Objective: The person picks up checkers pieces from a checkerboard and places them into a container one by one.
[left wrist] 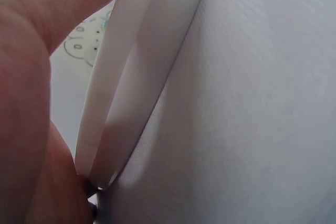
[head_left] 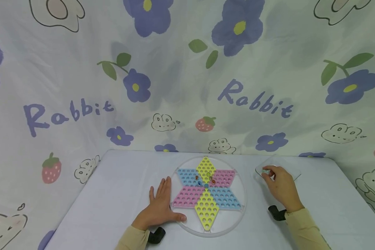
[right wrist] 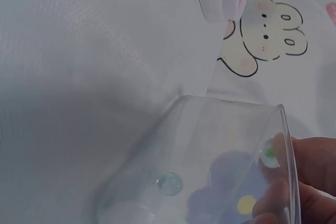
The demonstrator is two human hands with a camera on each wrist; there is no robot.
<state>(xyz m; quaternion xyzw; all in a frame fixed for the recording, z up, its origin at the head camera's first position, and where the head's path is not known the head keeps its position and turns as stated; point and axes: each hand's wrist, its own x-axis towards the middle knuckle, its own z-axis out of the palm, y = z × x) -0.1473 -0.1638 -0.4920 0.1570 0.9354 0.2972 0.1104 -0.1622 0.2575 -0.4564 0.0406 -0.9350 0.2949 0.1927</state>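
A round Chinese checkers board (head_left: 187, 225) with a clear rim and a yellow, pink and blue star lies on the table. Several glass marbles (head_left: 206, 185) sit in holes about its centre and upper half. My left hand (head_left: 157, 208) rests at the board's left edge, fingers spread and thumb over the near rim; its rim (left wrist: 136, 77) fills much of the left wrist view. My right hand (head_left: 281, 185) reaches into a clear plastic box (right wrist: 236, 103) and pinches a green-tinted marble (right wrist: 269, 153) at its fingertips. Another pale green marble (right wrist: 169, 184) lies in the box.
White cloth (head_left: 112, 194) covers the table. Behind it hangs a curtain (head_left: 181, 86) printed with flowers, rabbits and strawberries. A black wrist mount (head_left: 156, 235) sits under the left wrist, another mount (head_left: 277, 213) under the right.
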